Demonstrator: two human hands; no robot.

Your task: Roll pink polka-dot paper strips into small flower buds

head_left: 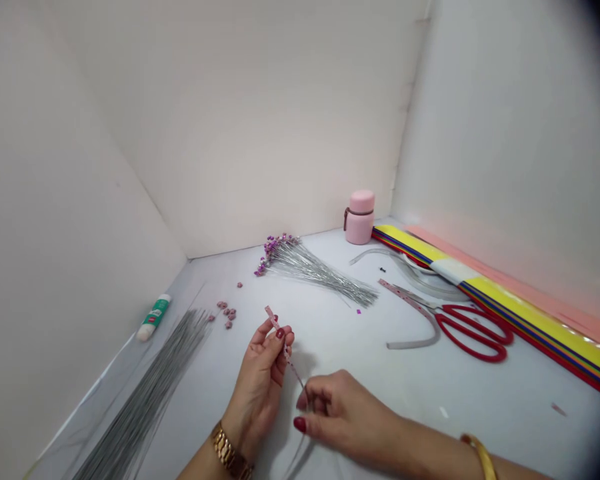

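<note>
Left hand (265,367) pinches the patterned pink strip (289,360); right hand (337,410) at its lower length. Red-handled scissors (473,330) right, wire bundle (150,393) left.

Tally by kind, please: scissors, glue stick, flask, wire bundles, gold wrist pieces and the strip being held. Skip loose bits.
Scissors: 1
Glue stick: 1
Pink flask: 1
Wire bundles: 2 (purple-tipped bundle, plain bundle)
Gold wrist pieces: 2 (link band, bangle)
Held strip: 1
Total: 8

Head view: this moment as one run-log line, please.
left hand pinches pink strip | right hand at its lower part | red-handled scissors lie at right
</note>
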